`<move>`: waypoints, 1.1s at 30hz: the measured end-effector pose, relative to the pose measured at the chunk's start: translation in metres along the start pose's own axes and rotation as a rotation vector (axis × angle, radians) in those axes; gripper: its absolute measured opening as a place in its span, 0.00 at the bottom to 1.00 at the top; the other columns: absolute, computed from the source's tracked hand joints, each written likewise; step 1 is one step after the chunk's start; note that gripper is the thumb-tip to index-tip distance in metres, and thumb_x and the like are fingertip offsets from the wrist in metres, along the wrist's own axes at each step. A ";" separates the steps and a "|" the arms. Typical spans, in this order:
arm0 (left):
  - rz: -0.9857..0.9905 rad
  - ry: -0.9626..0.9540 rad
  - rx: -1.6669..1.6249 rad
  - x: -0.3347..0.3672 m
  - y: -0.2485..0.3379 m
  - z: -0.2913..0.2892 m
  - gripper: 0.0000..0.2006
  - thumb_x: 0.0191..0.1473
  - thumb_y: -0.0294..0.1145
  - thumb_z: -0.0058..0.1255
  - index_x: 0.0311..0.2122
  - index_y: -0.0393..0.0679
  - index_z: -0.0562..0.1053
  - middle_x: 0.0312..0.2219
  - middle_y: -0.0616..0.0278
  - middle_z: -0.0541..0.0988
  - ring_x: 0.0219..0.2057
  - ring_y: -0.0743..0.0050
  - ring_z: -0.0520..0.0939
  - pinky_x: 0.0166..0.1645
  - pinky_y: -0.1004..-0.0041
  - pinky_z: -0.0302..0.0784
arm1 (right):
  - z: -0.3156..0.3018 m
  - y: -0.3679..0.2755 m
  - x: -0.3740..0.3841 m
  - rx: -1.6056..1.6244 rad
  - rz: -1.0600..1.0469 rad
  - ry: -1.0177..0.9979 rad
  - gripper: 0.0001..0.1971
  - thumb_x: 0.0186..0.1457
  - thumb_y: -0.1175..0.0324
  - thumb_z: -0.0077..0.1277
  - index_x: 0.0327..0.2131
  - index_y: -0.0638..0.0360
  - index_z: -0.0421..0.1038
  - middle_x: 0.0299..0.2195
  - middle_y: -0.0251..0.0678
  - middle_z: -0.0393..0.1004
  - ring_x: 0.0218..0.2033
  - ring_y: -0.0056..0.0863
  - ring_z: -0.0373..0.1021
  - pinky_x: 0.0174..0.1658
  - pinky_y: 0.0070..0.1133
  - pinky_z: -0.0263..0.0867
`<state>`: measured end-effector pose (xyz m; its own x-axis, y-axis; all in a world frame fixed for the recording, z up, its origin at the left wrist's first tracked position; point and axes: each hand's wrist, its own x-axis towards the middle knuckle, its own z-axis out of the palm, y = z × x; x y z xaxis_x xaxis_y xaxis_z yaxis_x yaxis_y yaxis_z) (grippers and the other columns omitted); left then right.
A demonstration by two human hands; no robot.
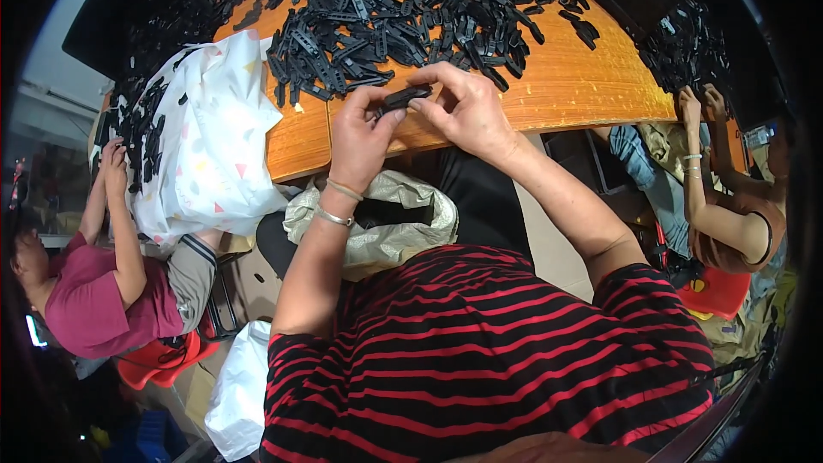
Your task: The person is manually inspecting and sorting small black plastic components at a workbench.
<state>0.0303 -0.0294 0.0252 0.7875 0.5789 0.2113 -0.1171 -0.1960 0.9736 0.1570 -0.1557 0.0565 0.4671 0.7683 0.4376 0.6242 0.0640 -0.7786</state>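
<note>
Both hands are up over the near edge of the orange counter (591, 86). The left hand (358, 139) and the right hand (467, 111) pinch one small black plastic part (405, 98) between them, fingers closed tight on its two ends. Just behind it lies a big pile of black parts (403, 9). A grey bag (411, 206) sits open under the wrists. The part is mostly hidden by fingers, so its shape is hard to see.
</note>
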 end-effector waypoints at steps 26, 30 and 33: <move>0.052 0.178 -0.410 -0.016 0.005 0.010 0.15 0.50 0.16 0.54 0.44 0.35 0.67 0.38 0.61 0.75 0.39 0.81 0.77 0.45 0.82 0.74 | 0.010 -0.012 -0.005 -0.166 -0.086 0.003 0.10 0.46 0.79 0.58 0.36 0.64 0.75 0.30 0.35 0.73 0.21 0.18 0.70 0.25 0.15 0.67; 0.145 0.161 -0.347 -0.023 0.025 0.016 0.16 0.51 0.17 0.54 0.46 0.35 0.66 0.40 0.61 0.75 0.42 0.79 0.76 0.48 0.79 0.73 | 0.010 -0.016 -0.004 -0.159 -0.132 0.022 0.12 0.42 0.81 0.58 0.34 0.63 0.74 0.30 0.35 0.73 0.22 0.20 0.70 0.25 0.15 0.68; 0.206 0.194 -0.158 -0.026 0.028 0.018 0.16 0.52 0.17 0.53 0.47 0.35 0.66 0.41 0.59 0.75 0.43 0.77 0.76 0.51 0.77 0.72 | 0.012 -0.017 -0.006 -0.179 -0.175 0.032 0.15 0.40 0.82 0.59 0.36 0.62 0.73 0.31 0.35 0.73 0.24 0.21 0.71 0.28 0.17 0.69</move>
<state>0.0171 -0.0641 0.0455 0.6095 0.6828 0.4028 -0.3664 -0.2080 0.9069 0.1356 -0.1536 0.0616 0.3599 0.7344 0.5754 0.7972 0.0783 -0.5986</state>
